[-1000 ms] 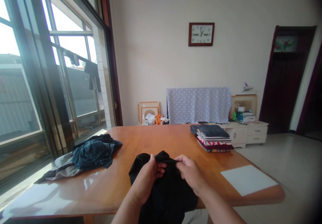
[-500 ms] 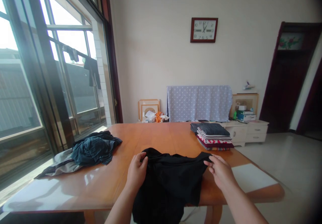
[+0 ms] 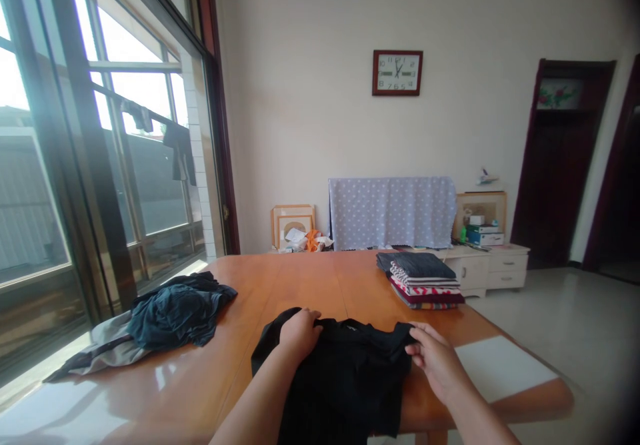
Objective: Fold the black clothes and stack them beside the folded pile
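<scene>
A black T-shirt hangs over the near edge of the wooden table, its neckline towards the far side. My left hand is closed on the shirt's upper left part, with a sleeve-like fold of cloth spreading out beyond it. At the other shoulder my right hand pinches the cloth between thumb and fingers. The lower end of the shirt runs out of view at the bottom.
On the wooden table, a crumpled heap of dark blue and grey clothes lies at the left. A stack of folded clothes stands at the back right. A large window borders the left side; a white cabinet stands behind.
My left hand has shifted right along the shirt, and cloth now spreads to its left. The right hand keeps its pinch. The view has tilted up slightly.
</scene>
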### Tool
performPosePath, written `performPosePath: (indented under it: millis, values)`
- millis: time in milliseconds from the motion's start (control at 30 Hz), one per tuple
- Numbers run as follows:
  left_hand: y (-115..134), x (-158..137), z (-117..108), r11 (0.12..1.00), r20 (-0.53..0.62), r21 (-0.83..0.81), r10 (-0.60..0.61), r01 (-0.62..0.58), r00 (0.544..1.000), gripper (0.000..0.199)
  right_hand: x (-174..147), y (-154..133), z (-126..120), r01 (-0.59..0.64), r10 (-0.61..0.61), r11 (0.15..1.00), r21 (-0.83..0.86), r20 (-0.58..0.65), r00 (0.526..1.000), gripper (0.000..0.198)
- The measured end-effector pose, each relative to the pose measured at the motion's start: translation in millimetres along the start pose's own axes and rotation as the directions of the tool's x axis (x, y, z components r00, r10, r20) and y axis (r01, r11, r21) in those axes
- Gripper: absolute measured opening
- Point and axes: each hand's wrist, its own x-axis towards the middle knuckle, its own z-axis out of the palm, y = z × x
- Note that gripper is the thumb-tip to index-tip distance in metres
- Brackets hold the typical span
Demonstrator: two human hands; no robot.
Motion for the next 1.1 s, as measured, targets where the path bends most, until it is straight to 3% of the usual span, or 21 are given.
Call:
performPosePath:
  millis: [233,400,500,600,700,800,933,1100]
  values:
    - [5,20,-22,0.994,-0.105,-0.082,-0.075,0.067,0.992,0.019,10,-2,-7,0.037,-0.037,0.999,-0.015,-0.022,0.999,0.039]
    - [28,28,-60,0.995,-0.099,-0.094,-0.043,0.033,0.994,0.022,23,-20,15,0.088,-0.088,0.996,-0.011,0.001,0.996,0.045]
    - [36,27,-83,0.998,-0.036,0.040,0.047,-0.045,0.998,0.019,31,-34,33,0.130,-0.131,0.991,0.014,0.016,0.991,0.045]
    - [33,28,-100,0.935,0.005,0.296,0.202,-0.195,0.979,0.032,39,-44,48,0.169,-0.169,0.986,0.003,0.047,0.985,0.042]
    - [28,30,-109,0.907,-0.058,0.365,0.246,-0.209,0.967,0.028,44,-48,62,0.189,-0.182,0.980,-0.055,0.110,0.977,0.038]
    - [27,31,-112,0.974,-0.143,0.215,0.105,-0.072,0.984,0.008,48,-49,72,0.179,-0.169,0.982,-0.061,0.144,0.975,0.037]
    - [31,27,-113,0.981,-0.064,-0.169,-0.107,0.095,0.992,0.024,50,-50,79,0.142,-0.137,0.990,-0.023,0.165,0.977,0.039]
    - [33,23,-112,0.920,-0.010,-0.344,-0.206,0.190,0.979,0.038,51,-44,80,0.124,-0.124,0.992,0.010,0.147,0.981,0.040]
